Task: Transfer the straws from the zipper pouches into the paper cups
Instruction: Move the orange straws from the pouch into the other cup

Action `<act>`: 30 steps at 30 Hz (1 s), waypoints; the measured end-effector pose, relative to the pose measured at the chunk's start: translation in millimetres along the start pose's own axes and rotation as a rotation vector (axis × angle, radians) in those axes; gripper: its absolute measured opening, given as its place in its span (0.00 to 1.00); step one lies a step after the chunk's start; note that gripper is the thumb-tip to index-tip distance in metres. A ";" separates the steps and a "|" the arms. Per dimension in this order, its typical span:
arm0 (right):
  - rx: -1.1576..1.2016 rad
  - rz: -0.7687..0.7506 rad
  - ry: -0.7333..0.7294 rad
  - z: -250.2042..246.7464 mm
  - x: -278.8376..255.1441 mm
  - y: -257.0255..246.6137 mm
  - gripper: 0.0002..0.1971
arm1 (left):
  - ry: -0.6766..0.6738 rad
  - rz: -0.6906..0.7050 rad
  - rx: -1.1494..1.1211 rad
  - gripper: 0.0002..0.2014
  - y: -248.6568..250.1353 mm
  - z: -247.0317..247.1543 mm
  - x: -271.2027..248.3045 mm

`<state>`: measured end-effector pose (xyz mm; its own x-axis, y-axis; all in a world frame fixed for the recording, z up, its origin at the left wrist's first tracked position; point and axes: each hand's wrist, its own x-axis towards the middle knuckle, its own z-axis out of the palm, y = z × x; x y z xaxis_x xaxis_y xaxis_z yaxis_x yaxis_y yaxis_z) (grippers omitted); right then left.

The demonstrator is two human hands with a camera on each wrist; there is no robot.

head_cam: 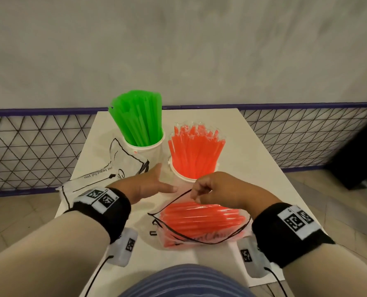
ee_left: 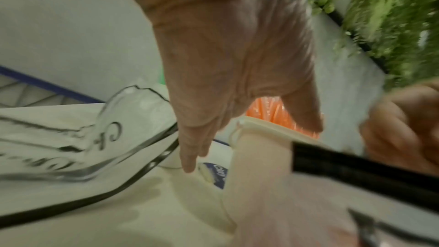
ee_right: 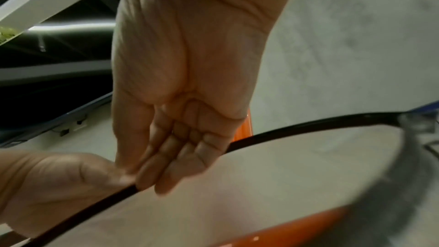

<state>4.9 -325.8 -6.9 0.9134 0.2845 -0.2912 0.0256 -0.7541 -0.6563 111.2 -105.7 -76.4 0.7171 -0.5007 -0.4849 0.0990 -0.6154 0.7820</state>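
My right hand point(head_cam: 208, 190) pinches the black rim of the pouch point(head_cam: 201, 227), lifting its mouth; red straws point(head_cam: 199, 215) lie inside, just before the red cup point(head_cam: 184, 176). My left hand point(head_cam: 148, 185) is flat and empty, fingers near that cup. I should hold the rim high, slide the left in and gather the whole bundle so none spill.

The head view looks forward and down over the tabletop point(head_cam: 253, 146). Each wrist view looks along its palm at close range. All three share the orange-straw pouch's point(head_cam: 201, 224) black rim.
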 end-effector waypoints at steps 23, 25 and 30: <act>-0.557 -0.201 0.060 114.0 35.2 26.5 0.19 | -0.160 0.103 0.364 0.41 -49.3 62.1 -13.7; -0.648 -0.210 0.079 111.3 30.9 21.1 0.21 | -0.144 0.091 0.362 0.31 -50.1 63.3 -13.7; -0.710 -0.238 0.141 106.2 24.7 21.8 0.24 | -0.130 0.100 0.375 0.42 -57.7 62.3 -11.6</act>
<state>-15.1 -272.4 -102.3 0.8925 0.4448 -0.0751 0.4402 -0.8951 -0.0712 54.2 -102.4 -140.3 0.6149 -0.6272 -0.4780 -0.2427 -0.7272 0.6421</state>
